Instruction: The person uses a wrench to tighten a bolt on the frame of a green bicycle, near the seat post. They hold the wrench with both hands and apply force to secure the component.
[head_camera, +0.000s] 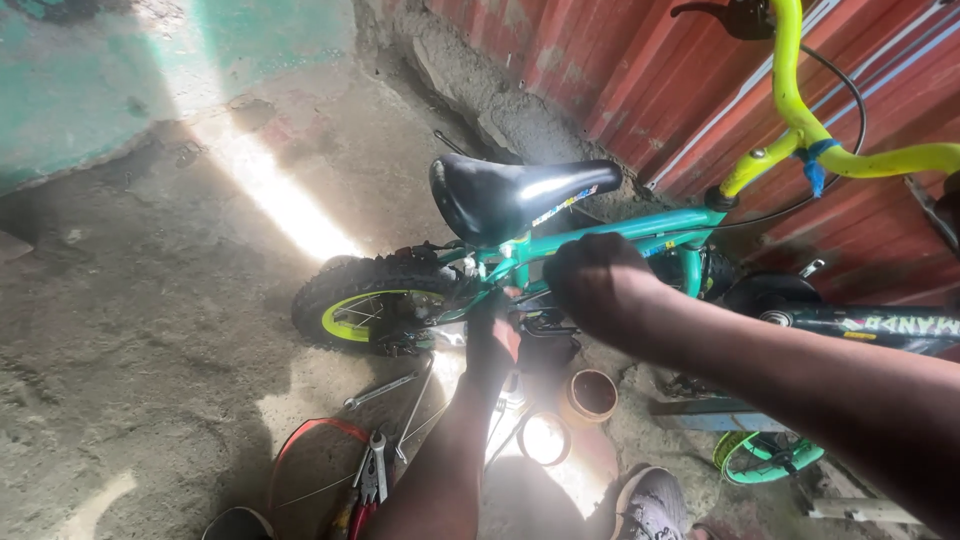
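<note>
A small teal child's bicycle (610, 232) with a black saddle (515, 192), yellow-green handlebars (800, 120) and a black rear tyre on a yellow-green rim (365, 305) stands before me. My left hand (492, 340) reaches under the frame near the pedal and chain area, its fingers hidden. My right hand (600, 285) is curled over the frame just behind the seat tube. Whether either hand holds a tool is hidden.
On the dirt floor lie a spanner (382, 390), pliers (374, 478), a red hoop (310, 440) and two round tins (592, 392). A red corrugated wall (620, 60) stands behind. A second small wheel (765, 458) and my shoe (650, 505) are at lower right.
</note>
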